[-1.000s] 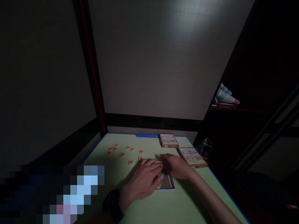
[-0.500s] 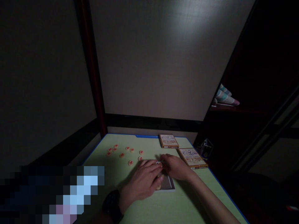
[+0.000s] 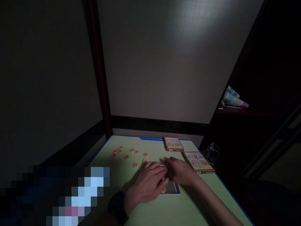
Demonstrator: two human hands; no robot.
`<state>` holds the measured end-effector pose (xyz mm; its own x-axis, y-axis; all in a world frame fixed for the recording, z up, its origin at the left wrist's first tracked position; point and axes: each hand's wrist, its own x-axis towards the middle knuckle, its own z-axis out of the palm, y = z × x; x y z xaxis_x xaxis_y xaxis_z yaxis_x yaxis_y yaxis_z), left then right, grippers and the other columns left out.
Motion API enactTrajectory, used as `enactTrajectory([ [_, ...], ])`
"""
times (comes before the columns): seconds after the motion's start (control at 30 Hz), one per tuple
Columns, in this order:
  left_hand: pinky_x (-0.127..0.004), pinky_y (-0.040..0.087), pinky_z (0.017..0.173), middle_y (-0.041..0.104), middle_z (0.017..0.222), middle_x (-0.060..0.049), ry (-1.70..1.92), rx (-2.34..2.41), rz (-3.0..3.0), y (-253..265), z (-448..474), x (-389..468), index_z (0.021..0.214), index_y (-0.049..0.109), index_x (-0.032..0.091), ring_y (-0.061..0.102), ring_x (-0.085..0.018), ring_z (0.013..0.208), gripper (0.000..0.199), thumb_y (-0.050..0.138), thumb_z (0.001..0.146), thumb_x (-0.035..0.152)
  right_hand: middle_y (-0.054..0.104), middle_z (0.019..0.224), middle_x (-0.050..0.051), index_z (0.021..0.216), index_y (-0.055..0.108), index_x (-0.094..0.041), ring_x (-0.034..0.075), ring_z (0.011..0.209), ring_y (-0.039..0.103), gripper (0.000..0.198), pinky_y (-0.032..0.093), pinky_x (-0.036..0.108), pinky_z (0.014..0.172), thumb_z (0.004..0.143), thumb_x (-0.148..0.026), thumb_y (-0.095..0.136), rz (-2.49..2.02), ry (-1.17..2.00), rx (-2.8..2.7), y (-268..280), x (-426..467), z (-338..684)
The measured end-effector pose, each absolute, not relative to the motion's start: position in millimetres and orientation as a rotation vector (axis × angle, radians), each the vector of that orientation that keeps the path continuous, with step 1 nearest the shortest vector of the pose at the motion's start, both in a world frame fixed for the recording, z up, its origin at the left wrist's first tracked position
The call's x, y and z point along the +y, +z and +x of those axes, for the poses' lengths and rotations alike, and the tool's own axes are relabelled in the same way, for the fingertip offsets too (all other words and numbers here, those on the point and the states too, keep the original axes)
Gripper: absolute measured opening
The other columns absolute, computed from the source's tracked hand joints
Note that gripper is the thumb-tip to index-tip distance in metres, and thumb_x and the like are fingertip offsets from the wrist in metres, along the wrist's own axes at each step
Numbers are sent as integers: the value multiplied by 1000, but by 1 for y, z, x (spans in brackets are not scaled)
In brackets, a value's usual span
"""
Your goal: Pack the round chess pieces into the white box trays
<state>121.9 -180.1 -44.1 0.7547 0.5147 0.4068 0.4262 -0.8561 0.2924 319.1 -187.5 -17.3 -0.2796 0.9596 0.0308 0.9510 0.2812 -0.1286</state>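
Observation:
My left hand [image 3: 150, 182], wearing a dark watch [image 3: 117, 207], lies across a shallow brown tray [image 3: 175, 188] with a pale edge. Its fingers stretch out flat over the tray's near contents. Below my left thumb a round wooden piece [image 3: 164, 190] peeks out. My right hand [image 3: 180, 171] is at the tray's far right side, fingers curled inward; what they grip, if anything, is hidden. Ahead and to the left, several Chinese chess pieces with red characters, one of them this piece [image 3: 134, 164], lie scattered on the green table [image 3: 150, 213].
Two flat printed boxes lie on the right: a far box [image 3: 173, 143] and a nearer box [image 3: 198, 161] close to my right wrist. Past the table's right edge stands a dark shiny bag [image 3: 213, 153]. A panelled wall [image 3: 160, 78] rises behind the table.
The whole view has shifted slightly, so the scene sits further right. Both hands stay over the tray with little change of pose. The loose chess pieces have not moved on the table.

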Motion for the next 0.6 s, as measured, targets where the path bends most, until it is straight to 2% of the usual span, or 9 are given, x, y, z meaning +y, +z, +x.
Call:
enactTrajectory([
  [0.6, -42, 33, 108, 62, 127, -1, 747, 749, 2773, -39, 121, -181, 125, 59, 19, 49, -20, 121, 35, 44, 99, 36, 65, 97, 7, 100, 60, -19, 20, 83, 64, 21, 34, 27, 64, 82, -20, 51, -1798, 156, -2456, -20, -185, 322],
])
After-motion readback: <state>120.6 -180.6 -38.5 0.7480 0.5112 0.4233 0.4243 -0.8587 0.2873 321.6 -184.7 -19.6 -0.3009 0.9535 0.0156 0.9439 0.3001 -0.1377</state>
